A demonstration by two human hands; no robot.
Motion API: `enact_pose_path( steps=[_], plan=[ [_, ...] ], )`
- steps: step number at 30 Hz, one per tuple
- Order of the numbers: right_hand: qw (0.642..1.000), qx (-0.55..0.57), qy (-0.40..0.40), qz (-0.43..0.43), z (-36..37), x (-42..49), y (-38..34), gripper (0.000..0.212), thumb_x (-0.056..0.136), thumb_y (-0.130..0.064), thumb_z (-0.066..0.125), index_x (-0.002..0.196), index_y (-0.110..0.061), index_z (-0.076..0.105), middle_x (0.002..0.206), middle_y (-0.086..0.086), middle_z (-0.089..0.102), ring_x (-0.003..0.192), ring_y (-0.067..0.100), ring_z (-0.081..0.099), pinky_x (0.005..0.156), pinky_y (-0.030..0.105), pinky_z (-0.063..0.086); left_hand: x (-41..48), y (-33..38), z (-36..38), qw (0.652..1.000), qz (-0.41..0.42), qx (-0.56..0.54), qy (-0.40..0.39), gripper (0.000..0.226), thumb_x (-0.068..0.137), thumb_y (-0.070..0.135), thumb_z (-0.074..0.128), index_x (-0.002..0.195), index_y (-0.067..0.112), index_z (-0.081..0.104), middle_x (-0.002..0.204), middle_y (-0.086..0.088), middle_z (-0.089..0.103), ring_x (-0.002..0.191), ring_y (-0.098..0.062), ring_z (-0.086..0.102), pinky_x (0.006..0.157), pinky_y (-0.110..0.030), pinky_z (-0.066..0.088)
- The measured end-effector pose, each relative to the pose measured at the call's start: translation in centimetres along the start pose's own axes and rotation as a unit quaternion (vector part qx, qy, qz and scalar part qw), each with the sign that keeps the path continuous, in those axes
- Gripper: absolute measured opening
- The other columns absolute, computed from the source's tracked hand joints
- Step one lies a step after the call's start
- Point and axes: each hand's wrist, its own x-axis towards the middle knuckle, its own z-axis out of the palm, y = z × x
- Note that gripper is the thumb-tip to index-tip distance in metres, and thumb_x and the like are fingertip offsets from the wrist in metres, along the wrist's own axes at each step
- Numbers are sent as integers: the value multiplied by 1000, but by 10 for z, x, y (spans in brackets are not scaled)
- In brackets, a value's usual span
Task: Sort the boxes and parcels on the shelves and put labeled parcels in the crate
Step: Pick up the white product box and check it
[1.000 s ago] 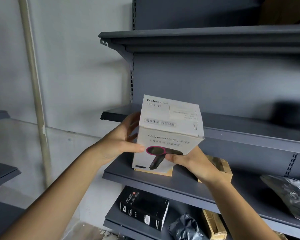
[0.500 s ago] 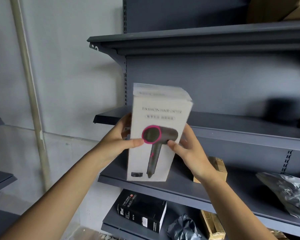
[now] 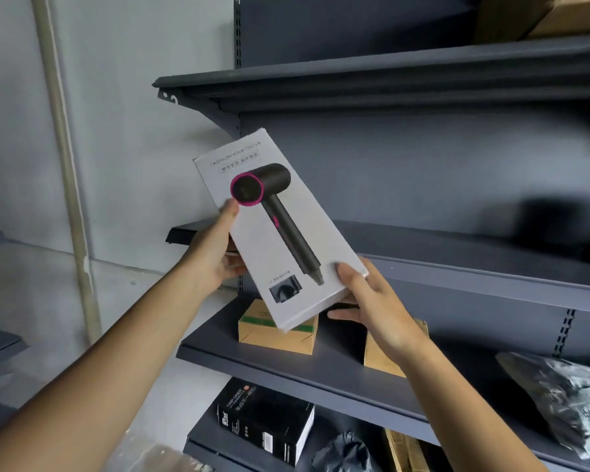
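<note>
A white hair dryer box (image 3: 280, 233), printed with a black and pink dryer, is held up in front of the dark grey shelves, tilted with its top to the upper left. My left hand (image 3: 215, 253) grips its left edge, thumb on the front by the pink ring. My right hand (image 3: 372, 301) holds its lower right corner, thumb on the front, fingers underneath. No crate is in view.
On the middle shelf (image 3: 321, 369) a small brown carton with a green label (image 3: 276, 332) and another brown carton (image 3: 382, 359) sit below the box; a grey plastic parcel (image 3: 566, 400) lies right. Lower down are a black box (image 3: 266, 424) and a black bag (image 3: 344, 451). Cartons (image 3: 559, 15) top the highest shelf.
The box has been lifted off the shelf and turned from upright to tilted, front face toward me. My right hand slid down to its lower corner. The green-labelled carton beneath is uncovered.
</note>
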Motion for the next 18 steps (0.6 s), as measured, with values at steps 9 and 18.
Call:
enact_pose_path(
  steps=[9, 18],
  plan=[
    [981, -57, 186, 25, 12, 93, -45, 42, 94, -59, 51, 115, -22, 48, 105, -7, 55, 104, 24, 64, 60, 38, 62, 19, -7, 11, 993, 66, 85, -55, 6, 96, 21, 57, 98, 19, 62, 111, -5, 64, 104, -17, 63, 79, -40, 59],
    [956, -138, 218, 138, 20, 182, -48, 55, 98, -60, 38, 122, -13, 52, 111, 7, 57, 108, 34, 61, 80, 51, 59, 66, -25, 7, 982, 100, 142, -72, 21, 95, 20, 51, 114, 14, 58, 115, -4, 61, 108, -20, 60, 72, -34, 58]
  ],
)
